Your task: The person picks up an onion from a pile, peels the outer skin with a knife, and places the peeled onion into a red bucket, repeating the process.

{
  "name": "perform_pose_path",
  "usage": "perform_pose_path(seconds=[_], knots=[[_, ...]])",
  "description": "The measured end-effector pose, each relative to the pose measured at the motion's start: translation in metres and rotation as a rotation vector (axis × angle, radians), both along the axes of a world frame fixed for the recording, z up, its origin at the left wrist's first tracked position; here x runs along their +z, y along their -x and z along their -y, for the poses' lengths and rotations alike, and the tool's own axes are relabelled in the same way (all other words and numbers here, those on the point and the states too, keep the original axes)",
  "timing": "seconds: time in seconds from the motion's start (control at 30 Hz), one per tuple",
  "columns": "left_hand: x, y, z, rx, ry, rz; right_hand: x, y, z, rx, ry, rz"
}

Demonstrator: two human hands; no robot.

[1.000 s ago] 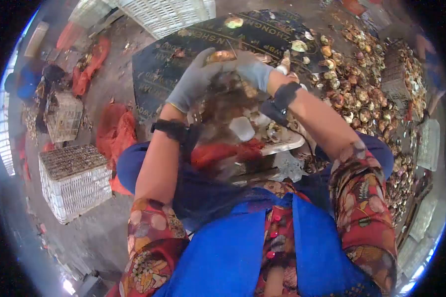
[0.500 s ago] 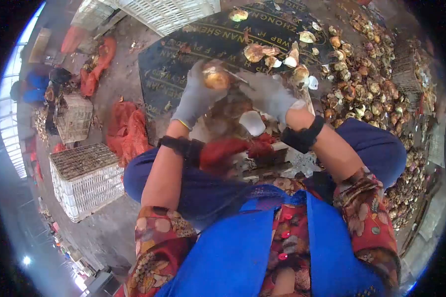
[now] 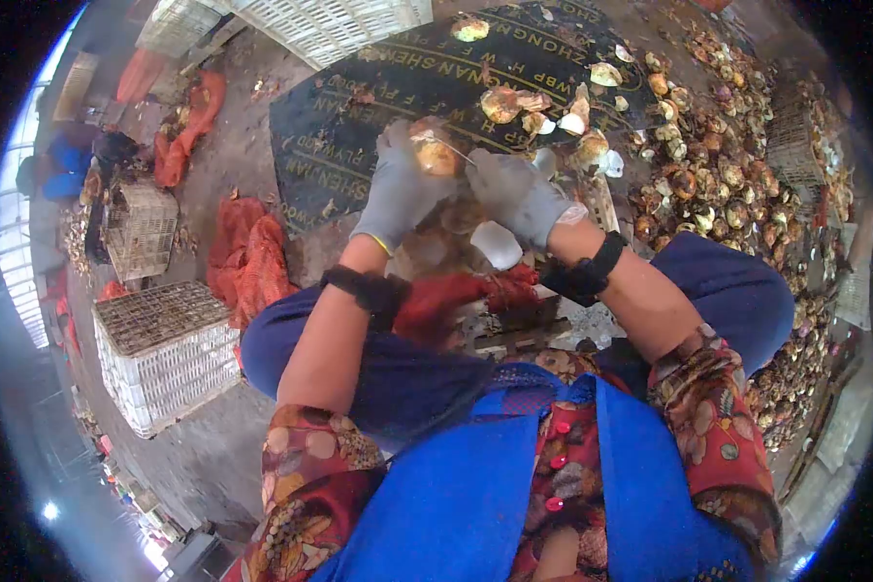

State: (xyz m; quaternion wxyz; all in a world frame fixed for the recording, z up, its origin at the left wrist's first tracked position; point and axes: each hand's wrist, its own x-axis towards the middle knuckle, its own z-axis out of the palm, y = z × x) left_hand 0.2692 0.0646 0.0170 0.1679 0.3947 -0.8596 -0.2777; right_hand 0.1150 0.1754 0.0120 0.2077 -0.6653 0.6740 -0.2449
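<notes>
My left hand [image 3: 398,199], in a grey glove, is closed around a brown-skinned onion [image 3: 436,157]. Close on its right, my gloved right hand [image 3: 519,194] is closed on a small knife [image 3: 463,155]. Only a thin bit of blade shows, pointing at the onion; the handle is hidden in the fist. Below the hands is a smooth white rounded thing [image 3: 496,245], and beneath it some red netting [image 3: 446,301]. Several onions and peeled skins [image 3: 514,102] lie on the dark printed plywood board [image 3: 325,136] beyond my hands.
A large heap of onions [image 3: 727,184] spreads along the right, with a crate [image 3: 795,145] at its far side. To the left are a white plastic crate [image 3: 170,369] and an orange-red mesh sack [image 3: 247,257]. Another white crate [image 3: 330,24] stands behind the board.
Both hands have shifted slightly to the right and stay close together. The onion remains in the left hand and the knife in the right, its blade still toward the onion.
</notes>
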Motion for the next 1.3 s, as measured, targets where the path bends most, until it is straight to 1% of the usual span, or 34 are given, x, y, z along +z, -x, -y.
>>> perform_pose_path(seconds=[0.1, 0.17, 0.2, 0.27, 0.3, 0.33, 0.37, 0.43, 0.47, 0.5, 0.53, 0.57, 0.6, 0.63, 0.67, 0.7, 0.77, 0.8, 0.83, 0.87, 0.9, 0.97, 1.0, 1.1, 1.13, 1.2, 1.23, 1.3], knots=[[0.000, 0.003, -0.001, 0.005, 0.000, -0.034, -0.001, 0.006, 0.005, 0.045, -0.035, -0.022], [0.000, 0.004, -0.001, 0.000, 0.009, -0.055, 0.004, 0.010, 0.010, 0.240, -0.098, -0.232], [0.000, 0.005, 0.000, -0.005, 0.019, -0.077, 0.008, 0.009, 0.013, 0.240, -0.098, -0.235], [-0.002, 0.006, 0.001, -0.012, 0.037, -0.072, 0.015, 0.005, 0.020, 0.028, -0.284, 0.034], [-0.002, 0.006, 0.000, -0.018, 0.053, -0.063, 0.002, 0.008, 0.023, 0.029, -0.287, 0.033], [-0.002, 0.007, 0.000, -0.017, 0.052, -0.064, -0.019, 0.011, 0.029, 0.155, -0.226, -0.093], [-0.001, 0.007, 0.000, -0.009, 0.032, -0.064, -0.024, 0.013, 0.035, 0.280, -0.164, -0.220], [0.002, 0.008, 0.000, -0.002, 0.013, -0.065, -0.032, 0.019, 0.040, 0.313, -0.133, -0.221], [0.002, 0.008, 0.002, 0.008, -0.011, -0.039, -0.027, 0.020, 0.041, 0.345, -0.101, -0.223], [0.001, 0.008, 0.002, 0.019, -0.035, -0.013, -0.022, 0.021, 0.043, 0.345, -0.101, -0.226], [0.000, 0.009, 0.000, 0.019, -0.034, -0.016, -0.017, 0.020, 0.046, 0.367, -0.195, -0.255], [0.001, 0.009, -0.002, -0.016, 0.034, 0.019, -0.012, 0.020, 0.049, 0.384, -0.285, -0.283], [0.003, 0.012, -0.001, -0.056, 0.107, 0.052, -0.010, 0.021, 0.053, 0.373, -0.279, -0.287], [0.002, 0.014, 0.001, -0.061, 0.111, 0.047, -0.009, 0.022, 0.055, 0.305, -0.331, -0.222], [0.001, 0.015, 0.002, -0.009, 0.079, 0.016, -0.013, 0.024, 0.057, 0.244, -0.385, -0.158], [-0.001, 0.014, 0.001, 0.043, 0.044, -0.014, -0.018, 0.025, 0.057, 0.246, -0.388, -0.163], [0.000, 0.013, -0.001, 0.042, 0.027, 0.003, -0.030, 0.027, 0.058, 0.281, -0.122, -0.177], [0.004, 0.014, 0.000, 0.041, 0.015, 0.021, -0.041, 0.028, 0.059, 0.271, -0.116, -0.183], [0.005, 0.014, 0.001, 0.034, 0.023, 0.015, -0.055, 0.028, 0.061, 0.306, -0.055, -0.332], [0.004, 0.015, 0.002, 0.052, 0.000, 0.031, -0.049, 0.026, 0.061, 0.341, 0.006, -0.481], [0.002, 0.016, 0.003, 0.071, -0.023, 0.048, -0.044, 0.025, 0.061, 0.333, 0.011, -0.487], [-0.002, 0.018, 0.005, 0.086, 0.004, 0.046, -0.032, 0.020, 0.058, 0.238, 0.015, -0.304], [-0.003, 0.016, 0.002, 0.110, 0.017, 0.052, -0.027, 0.022, 0.058, 0.242, 0.012, -0.298], [-0.002, 0.014, -0.002, 0.091, 0.061, 0.046, -0.023, 0.023, 0.057, 0.401, -0.006, -0.363], [-0.001, 0.014, -0.001, 0.091, 0.058, 0.045, -0.024, 0.016, 0.048, 0.402, -0.009, -0.363], [0.002, 0.020, 0.003, -0.020, 0.088, 0.036, -0.028, 0.005, 0.028, -0.070, 0.064, -0.128], [0.005, 0.020, 0.009, -0.023, 0.089, 0.037, -0.030, 0.006, 0.030, -0.072, 0.064, -0.128], [0.019, 0.015, 0.018, 0.021, -0.109, 0.156, -0.026, -0.002, 0.035, -0.058, -0.168, -0.139]])
